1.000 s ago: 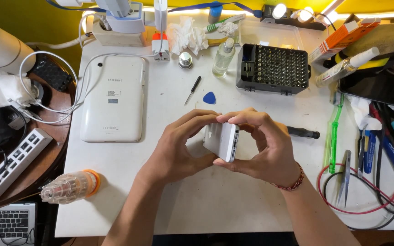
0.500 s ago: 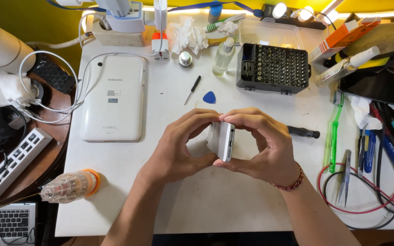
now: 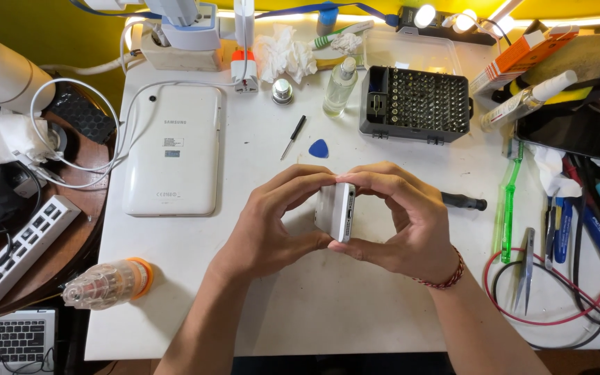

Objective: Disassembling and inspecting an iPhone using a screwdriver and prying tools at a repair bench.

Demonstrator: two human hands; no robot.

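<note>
Both hands are holding a white smartphone (image 3: 336, 212) on edge above the middle of the white bench (image 3: 300, 312). The left hand (image 3: 272, 222) is closing its grip on the phone's back, while the right hand (image 3: 401, 222) is pinching the front from above and below. A blue pick (image 3: 319, 148) and a small screwdriver (image 3: 293, 136) are lying just beyond; a white tablet (image 3: 173, 149) is resting face down to the left, and a bit set case (image 3: 416, 104) is sitting at the far right.

Fingers (image 3: 383, 182) of both hands cover most of the slim white phone (image 3: 336, 212), leaving only its bottom edge visible. The grey laptop keyboard (image 3: 8, 340) is cut off at the bottom-left corner.
</note>
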